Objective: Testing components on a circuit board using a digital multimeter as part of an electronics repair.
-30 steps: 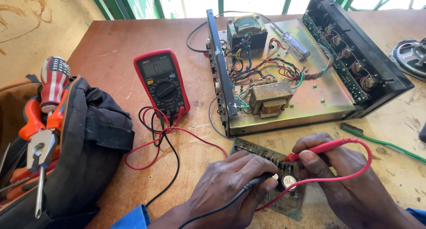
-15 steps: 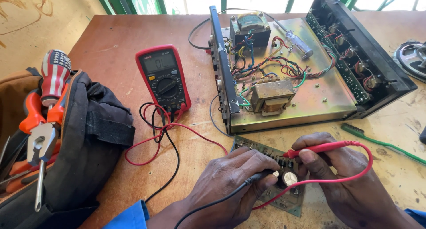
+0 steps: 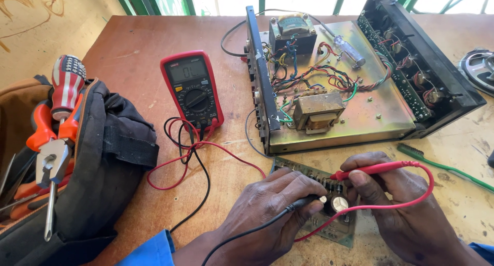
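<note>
I am seeing one tool bag [image 3: 98, 168], one red meter [image 3: 193, 88] and one open amplifier [image 3: 350, 80]. My left hand [image 3: 272, 214] is pinching one black probe [image 3: 303, 203], my right hand [image 3: 406, 204] one red probe [image 3: 370, 169], both touching one circuit board [image 3: 309, 173] mostly hidden beneath them.

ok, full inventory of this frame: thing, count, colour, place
multimeter: 1, red and black, table centre-left
red probe: 1, in right hand, on circuit board
black probe: 1, in left hand, on circuit board
circuit board: 1, green, under both hands
open chassis: 1, brass-coloured, wired, table top right
tool bag: 1, black and brown, left, holding pliers and screwdrivers
table: 1, brown
left hand: 1, bottom centre
right hand: 1, bottom right
</note>
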